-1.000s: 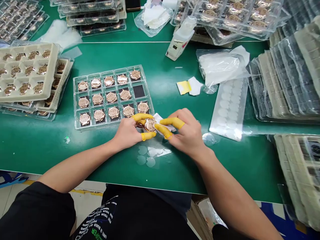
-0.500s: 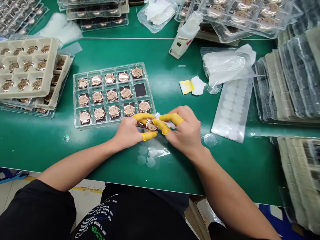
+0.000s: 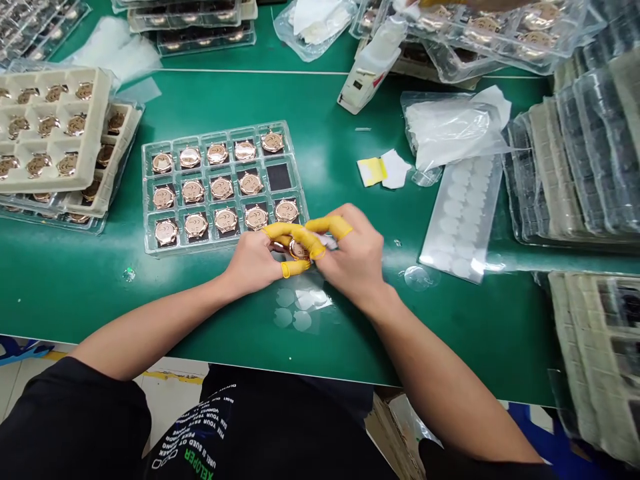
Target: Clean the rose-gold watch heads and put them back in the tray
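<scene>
Between finger and thumb, both in yellow finger cots, my left hand (image 3: 257,261) grips a rose-gold watch case (image 3: 299,249) on edge. My right hand (image 3: 353,257) presses its cot-covered thumb against the case and pinches a white cloth or paper piece (image 3: 327,241), mostly hidden by the fingers. Behind my hands lies a clear compartment tray (image 3: 145,200) with rose-gold watch cases on dark pads; one compartment at its right side shows only a dark pad (image 3: 279,177). Below my hands, a clear sheet with round film stickers (image 3: 293,317) lies on the green table.
Stacked trays of watch cases (image 3: 55,133) stand at the left. A white bottle-like device (image 3: 367,73), a yellow-and-white paper piece (image 3: 373,172) and a sticker sheet (image 3: 460,220) are at the right. Stacked trays (image 3: 585,160) line the far right. Another person's hand (image 3: 445,2) shows at the top edge.
My right hand has shifted slightly left, and its thumb now covers more of the watch case. Another person's hand has come into view at the top right.
</scene>
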The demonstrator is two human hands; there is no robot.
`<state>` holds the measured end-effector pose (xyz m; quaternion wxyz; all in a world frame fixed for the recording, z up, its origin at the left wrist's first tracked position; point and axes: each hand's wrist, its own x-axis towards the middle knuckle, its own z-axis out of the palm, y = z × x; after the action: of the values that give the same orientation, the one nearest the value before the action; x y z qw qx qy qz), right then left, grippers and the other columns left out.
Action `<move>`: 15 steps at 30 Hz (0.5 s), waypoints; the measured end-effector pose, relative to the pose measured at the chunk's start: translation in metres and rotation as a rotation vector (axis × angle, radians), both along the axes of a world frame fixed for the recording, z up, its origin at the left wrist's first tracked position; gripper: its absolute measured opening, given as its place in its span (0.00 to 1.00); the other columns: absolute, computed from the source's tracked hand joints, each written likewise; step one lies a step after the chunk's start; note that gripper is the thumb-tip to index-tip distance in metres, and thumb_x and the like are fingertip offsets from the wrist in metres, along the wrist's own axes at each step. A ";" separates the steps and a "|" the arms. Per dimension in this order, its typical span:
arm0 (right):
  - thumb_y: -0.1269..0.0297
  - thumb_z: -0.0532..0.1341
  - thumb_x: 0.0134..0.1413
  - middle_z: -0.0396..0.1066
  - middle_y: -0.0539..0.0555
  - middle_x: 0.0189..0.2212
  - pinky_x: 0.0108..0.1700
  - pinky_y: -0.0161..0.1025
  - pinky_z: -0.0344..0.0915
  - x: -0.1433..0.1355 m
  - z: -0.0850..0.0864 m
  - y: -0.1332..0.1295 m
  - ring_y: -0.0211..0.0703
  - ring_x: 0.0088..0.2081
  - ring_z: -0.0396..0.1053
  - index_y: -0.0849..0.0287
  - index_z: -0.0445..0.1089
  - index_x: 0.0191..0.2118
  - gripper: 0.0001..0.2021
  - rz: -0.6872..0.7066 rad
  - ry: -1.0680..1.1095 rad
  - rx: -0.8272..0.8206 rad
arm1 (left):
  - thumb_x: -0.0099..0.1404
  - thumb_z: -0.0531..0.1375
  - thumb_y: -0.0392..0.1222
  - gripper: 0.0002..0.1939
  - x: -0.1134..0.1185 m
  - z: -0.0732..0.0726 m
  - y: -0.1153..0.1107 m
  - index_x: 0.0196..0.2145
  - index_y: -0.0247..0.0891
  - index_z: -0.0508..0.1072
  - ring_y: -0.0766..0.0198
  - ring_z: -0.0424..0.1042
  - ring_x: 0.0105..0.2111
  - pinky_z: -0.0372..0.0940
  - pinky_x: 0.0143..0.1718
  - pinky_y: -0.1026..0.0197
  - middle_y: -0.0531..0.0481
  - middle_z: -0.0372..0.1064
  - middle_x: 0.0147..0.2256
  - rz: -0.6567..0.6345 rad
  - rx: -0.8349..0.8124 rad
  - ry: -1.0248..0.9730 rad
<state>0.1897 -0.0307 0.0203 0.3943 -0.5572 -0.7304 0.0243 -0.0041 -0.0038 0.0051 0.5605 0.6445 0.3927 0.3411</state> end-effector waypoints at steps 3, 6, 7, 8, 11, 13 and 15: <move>0.56 0.64 0.65 0.72 0.58 0.39 0.44 0.49 0.64 0.024 0.002 0.005 0.51 0.43 0.67 0.54 0.76 0.43 0.09 -0.158 -0.076 -0.060 | 0.53 0.75 0.40 0.26 -0.001 0.000 -0.002 0.51 0.38 0.80 0.63 0.81 0.34 0.80 0.42 0.60 0.49 0.83 0.38 0.018 0.116 0.019; 0.56 0.64 0.64 0.73 0.59 0.48 0.50 0.53 0.64 0.047 0.009 -0.001 0.54 0.47 0.66 0.52 0.72 0.55 0.16 -0.004 -0.061 -0.179 | 0.55 0.74 0.39 0.23 -0.003 0.003 -0.004 0.50 0.39 0.81 0.63 0.82 0.38 0.79 0.44 0.62 0.48 0.84 0.43 -0.003 0.310 0.066; 0.56 0.63 0.65 0.73 0.58 0.49 0.50 0.53 0.63 0.050 0.013 -0.003 0.53 0.47 0.66 0.51 0.71 0.57 0.17 0.056 -0.046 -0.212 | 0.56 0.74 0.38 0.22 -0.003 0.003 -0.005 0.50 0.39 0.82 0.62 0.83 0.40 0.79 0.45 0.63 0.47 0.84 0.44 -0.010 0.377 0.069; 0.56 0.63 0.66 0.74 0.57 0.48 0.49 0.52 0.62 0.051 0.016 -0.006 0.53 0.47 0.66 0.49 0.71 0.57 0.16 0.096 -0.036 -0.235 | 0.56 0.73 0.37 0.22 -0.004 0.004 -0.005 0.50 0.39 0.81 0.62 0.83 0.41 0.78 0.46 0.63 0.46 0.84 0.45 -0.015 0.437 0.065; 0.56 0.64 0.65 0.76 0.56 0.49 0.48 0.51 0.60 0.045 0.023 -0.012 0.54 0.48 0.67 0.48 0.71 0.56 0.16 0.119 -0.033 -0.261 | 0.57 0.73 0.36 0.22 -0.005 0.005 -0.003 0.50 0.38 0.81 0.62 0.83 0.41 0.78 0.46 0.64 0.45 0.84 0.46 -0.035 0.550 0.042; 0.58 0.66 0.64 0.77 0.55 0.48 0.46 0.50 0.58 0.040 0.023 -0.013 0.54 0.48 0.68 0.48 0.71 0.56 0.16 0.150 -0.031 -0.284 | 0.58 0.73 0.38 0.21 -0.005 0.005 -0.002 0.50 0.38 0.81 0.63 0.83 0.39 0.78 0.44 0.64 0.46 0.84 0.44 -0.050 0.581 0.040; 0.62 0.66 0.63 0.79 0.53 0.44 0.45 0.48 0.56 0.037 0.022 -0.013 0.53 0.47 0.69 0.49 0.72 0.55 0.15 0.190 -0.027 -0.297 | 0.58 0.74 0.40 0.21 -0.005 0.005 -0.002 0.50 0.38 0.81 0.64 0.82 0.36 0.77 0.41 0.64 0.46 0.84 0.41 -0.070 0.611 0.039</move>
<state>0.2270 -0.0438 0.0419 0.2936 -0.5381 -0.7734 0.1618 -0.0093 -0.0054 0.0101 0.3445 0.8026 0.2603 0.4116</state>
